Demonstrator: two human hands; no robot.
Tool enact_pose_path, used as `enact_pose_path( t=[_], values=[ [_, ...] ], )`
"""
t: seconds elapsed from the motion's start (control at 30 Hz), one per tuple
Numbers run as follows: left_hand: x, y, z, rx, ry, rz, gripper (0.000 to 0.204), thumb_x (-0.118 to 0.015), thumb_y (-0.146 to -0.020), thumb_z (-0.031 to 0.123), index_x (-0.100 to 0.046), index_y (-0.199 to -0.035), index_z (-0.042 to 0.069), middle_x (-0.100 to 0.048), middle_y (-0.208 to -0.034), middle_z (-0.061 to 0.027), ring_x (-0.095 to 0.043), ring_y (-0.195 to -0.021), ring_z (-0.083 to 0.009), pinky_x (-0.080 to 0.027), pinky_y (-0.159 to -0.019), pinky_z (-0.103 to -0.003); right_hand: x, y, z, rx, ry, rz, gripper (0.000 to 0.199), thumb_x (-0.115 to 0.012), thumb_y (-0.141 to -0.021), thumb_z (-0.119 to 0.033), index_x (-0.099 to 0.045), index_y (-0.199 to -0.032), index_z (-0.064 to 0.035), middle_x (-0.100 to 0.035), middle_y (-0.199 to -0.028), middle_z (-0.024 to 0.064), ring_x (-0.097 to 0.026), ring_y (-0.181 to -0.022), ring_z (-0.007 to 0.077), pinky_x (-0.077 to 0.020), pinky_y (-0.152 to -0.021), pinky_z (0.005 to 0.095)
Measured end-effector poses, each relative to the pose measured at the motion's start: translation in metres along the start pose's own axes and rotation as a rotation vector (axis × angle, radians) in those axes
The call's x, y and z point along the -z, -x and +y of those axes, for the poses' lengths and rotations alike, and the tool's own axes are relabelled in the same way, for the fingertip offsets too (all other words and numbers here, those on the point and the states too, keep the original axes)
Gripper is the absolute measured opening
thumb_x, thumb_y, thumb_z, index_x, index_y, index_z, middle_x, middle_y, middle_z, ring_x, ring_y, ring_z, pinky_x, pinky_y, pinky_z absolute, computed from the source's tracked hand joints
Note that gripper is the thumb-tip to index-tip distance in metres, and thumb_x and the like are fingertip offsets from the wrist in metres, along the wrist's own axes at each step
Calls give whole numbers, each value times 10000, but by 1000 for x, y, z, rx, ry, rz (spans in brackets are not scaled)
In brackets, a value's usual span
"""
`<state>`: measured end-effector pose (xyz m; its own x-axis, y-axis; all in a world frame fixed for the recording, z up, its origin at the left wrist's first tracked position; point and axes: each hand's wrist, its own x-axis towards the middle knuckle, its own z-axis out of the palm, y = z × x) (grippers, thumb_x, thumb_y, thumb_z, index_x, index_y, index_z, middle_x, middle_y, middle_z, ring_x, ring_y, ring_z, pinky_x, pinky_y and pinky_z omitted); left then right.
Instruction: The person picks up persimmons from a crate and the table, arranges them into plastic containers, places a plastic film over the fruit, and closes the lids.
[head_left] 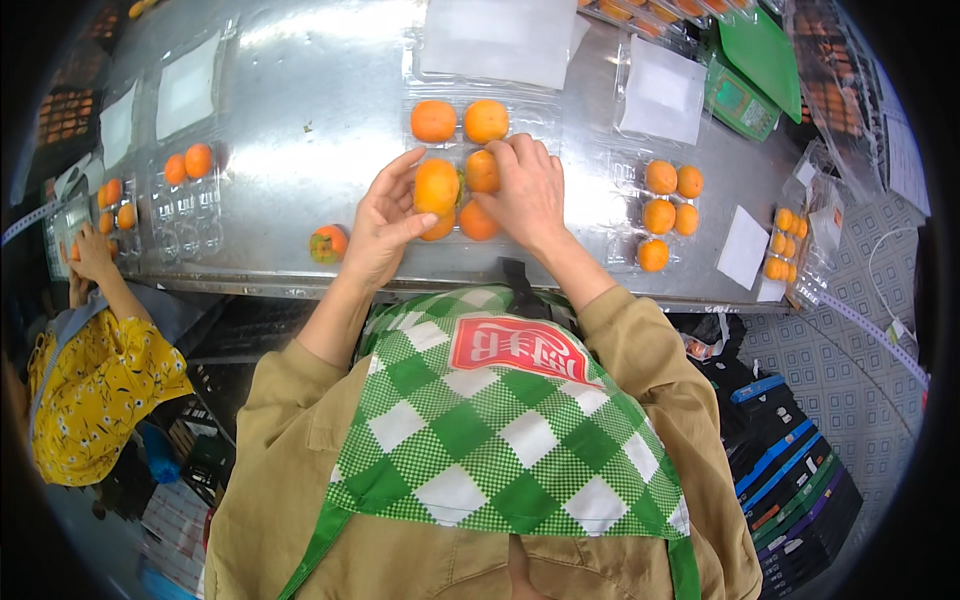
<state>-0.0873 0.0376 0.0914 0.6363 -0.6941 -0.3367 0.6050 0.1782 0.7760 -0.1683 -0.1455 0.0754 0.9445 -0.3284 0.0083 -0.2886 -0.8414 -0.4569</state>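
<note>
In front of me a see-through plastic tray holds several orange persimmons, among them two at its far end, a left one (433, 121) and a right one (486, 120). My left hand (385, 215) is closed on a persimmon (437, 187), held up over the tray's left side, with another one partly hidden beneath it. My right hand (527, 190) curls its fingers around a persimmon (482, 172) in the right row. Just below its palm sits one more persimmon (480, 222). A loose persimmon (327, 243) with a green calyx lies by the table's near edge, left of my forearm.
More filled trays stand right, with persimmons (659, 216), and far right. A half-filled tray (190, 215) lies left. White pads (664, 90) and a green scale (740, 100) are at the back. At far left another person's hand (93, 252) reaches into a tray.
</note>
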Motion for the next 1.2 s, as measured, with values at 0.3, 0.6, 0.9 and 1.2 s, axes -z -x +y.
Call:
enact_pose_path(
  t=[0.3,0.6,0.9,1.2],
  values=[
    [-5,2,4,-43,10,-48,664,-691,-786,39,-391,-1375,-17,-503,-1305,-137,-505,-1210,-218,-407,-1032,-369,8,4,9,-135,-664,-22,494,-776,-721,-134,-557,-1158,-63,-575,-966,63,-574,-856,184,-466,-746,317],
    [-14,1,3,115,62,-164,660,-691,-789,58,-409,-1381,-24,-512,-1320,-150,-507,-1215,-223,-403,-1037,-371,40,21,-25,-323,-1260,-190,419,-721,-812,-133,-542,-1185,-62,-564,-938,51,-559,-718,69,-471,-617,205],
    [-10,1,2,161,72,-261,673,-706,-788,87,-410,-1379,-40,-526,-1314,-144,-519,-1201,-215,-419,-1023,-376,53,25,-21,-556,-1547,-311,343,-672,-842,-110,-564,-1165,-70,-590,-977,58,-605,-754,105,-542,-628,234],
    [-23,-8,0,142,-39,-245,683,-669,-831,68,-352,-1434,19,-510,-1312,-146,-552,-1144,-205,-474,-941,-360,52,40,-10,-327,-1414,-252,499,-678,-808,-29,-477,-1262,-80,-557,-1092,56,-596,-883,119,-528,-733,261]
  ],
)
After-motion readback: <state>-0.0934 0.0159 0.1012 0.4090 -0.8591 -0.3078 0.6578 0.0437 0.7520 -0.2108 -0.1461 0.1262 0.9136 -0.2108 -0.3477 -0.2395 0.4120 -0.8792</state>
